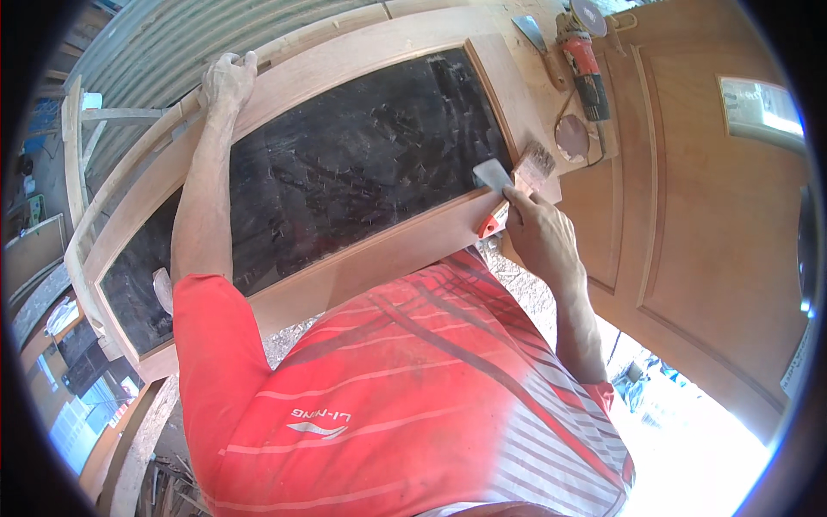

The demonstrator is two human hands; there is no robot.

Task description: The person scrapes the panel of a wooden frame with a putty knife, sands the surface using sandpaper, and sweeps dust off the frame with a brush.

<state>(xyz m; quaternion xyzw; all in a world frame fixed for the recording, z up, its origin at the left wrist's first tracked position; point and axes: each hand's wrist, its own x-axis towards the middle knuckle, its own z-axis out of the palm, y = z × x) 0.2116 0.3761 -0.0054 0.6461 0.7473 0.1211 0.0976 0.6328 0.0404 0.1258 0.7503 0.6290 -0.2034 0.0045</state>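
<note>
A pale wooden door point(366, 246) with black panels lies in front of me, its rails framing the dark sheets point(345, 164). My left hand point(227, 82) reaches across it, fingers curled over the far edge of the frame. At the right end, my right hand point(544, 234) pinches a small flat pale-grey piece point(493, 175), whose kind I cannot make out. Close under those fingers is a paintbrush point(536, 164), bristles pointing away and red-tipped handle toward me; whether the hand also grips it is unclear.
Beyond the door's right end are a scraper point(541, 50), a red angle grinder point(583, 65) and a round disc point(572, 137). A brown panelled door point(706, 215) stands at the right. Corrugated sheeting point(164, 56) lies behind; a wooden rack point(76, 164) is at left.
</note>
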